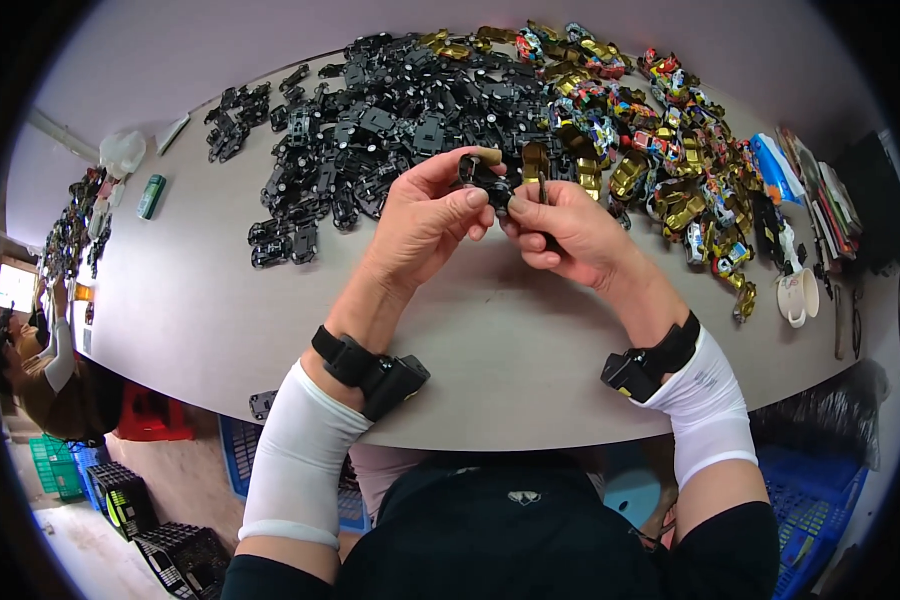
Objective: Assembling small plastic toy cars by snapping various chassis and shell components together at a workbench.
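Note:
In front of the pile, both my hands are raised close together above the table. My left hand [432,208] pinches a small black toy car chassis [488,180] between thumb and fingers; one fingertip has a tan covering. On its other side, my right hand [578,232] meets the chassis with its thumb and bent fingers closed. A thin dark piece passes through the right fingers, too covered to name. Just above the right thumb is a gold toy car body [535,160]; I cannot tell whether it is held or lies behind. Black chassis [375,125] are heaped beyond my hands.
Gold and coloured car bodies [685,150] spread along the right. A white cup [794,298] stands near the right edge, by stacked papers [820,195]. A green can [151,197] is at the left. Another person [45,365] sits far left. Crates [182,560] stand below.

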